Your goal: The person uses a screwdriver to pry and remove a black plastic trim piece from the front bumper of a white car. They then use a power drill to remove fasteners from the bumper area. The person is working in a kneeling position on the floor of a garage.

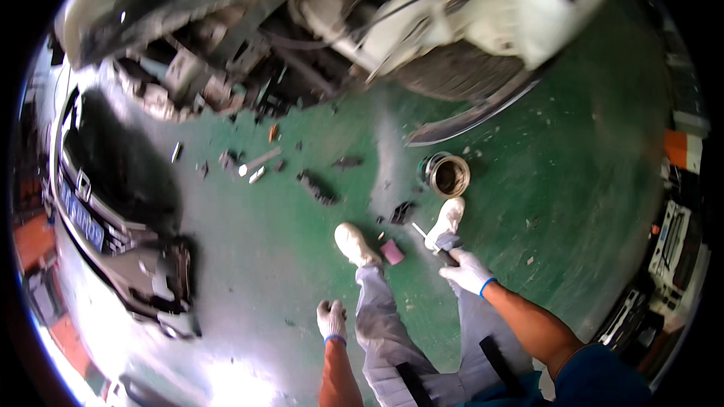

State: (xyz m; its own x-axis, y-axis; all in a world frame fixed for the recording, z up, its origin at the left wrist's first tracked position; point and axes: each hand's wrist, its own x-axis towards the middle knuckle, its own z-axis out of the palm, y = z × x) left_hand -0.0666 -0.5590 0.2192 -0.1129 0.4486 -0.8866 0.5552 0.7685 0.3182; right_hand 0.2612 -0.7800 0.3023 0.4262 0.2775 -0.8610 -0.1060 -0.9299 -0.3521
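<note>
My right hand (467, 272), in a white glove with a blue cuff, is closed around the dark handle of a screwdriver (424, 234). Its bright shaft points toward my right shoe, over the floor. Low beside my left leg hangs my left hand (332, 320), gloved the same way, its fingers curled in and nothing visible in them. A round metal can (467, 178) with brown contents stands just beyond my right shoe. Between my feet lie a pink block-like piece (391, 252) and a black broken part (401, 212).
Ahead looms a car with its damaged front end (362, 45) exposed, a dark curved trim strip (475, 122) hanging low. A detached bumper (128, 256) lies at left. Broken plastic bits (315, 187) litter the green floor (264, 271). Car parts (670, 249) line the right side.
</note>
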